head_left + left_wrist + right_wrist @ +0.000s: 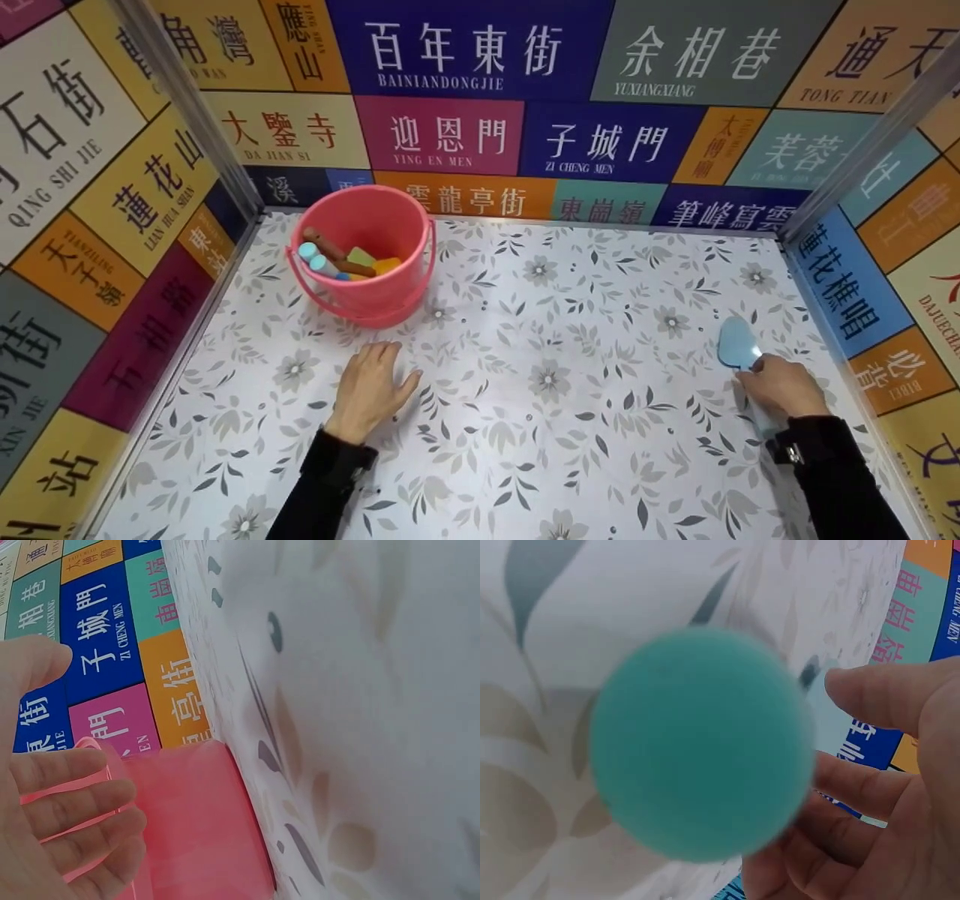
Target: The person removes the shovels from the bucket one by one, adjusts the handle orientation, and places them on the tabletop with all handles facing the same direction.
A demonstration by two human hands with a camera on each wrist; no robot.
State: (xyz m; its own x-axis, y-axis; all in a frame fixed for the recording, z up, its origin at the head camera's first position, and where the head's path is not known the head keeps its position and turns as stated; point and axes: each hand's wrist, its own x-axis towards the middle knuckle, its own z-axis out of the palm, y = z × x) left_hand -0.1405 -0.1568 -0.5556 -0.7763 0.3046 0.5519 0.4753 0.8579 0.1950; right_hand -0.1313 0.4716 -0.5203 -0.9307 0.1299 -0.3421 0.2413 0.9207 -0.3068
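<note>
Bucket upright, left on worktop; could tip if left hand knocks it. Left hand just short of it, fingers relaxed, holding nothing. Right hand pinches blue spade, right side of worktop; handle end near cuff, could snag there, twist loose. Readable: left wall QING SHI JIE, LIAN HUA SHAN; back wall BAINIANDONGJIE, ZI CHENG MEN; right wall BIBEI.

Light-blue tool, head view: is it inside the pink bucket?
No, the light-blue tool is in the right hand, over at the opposite side from the pink bucket.
</note>
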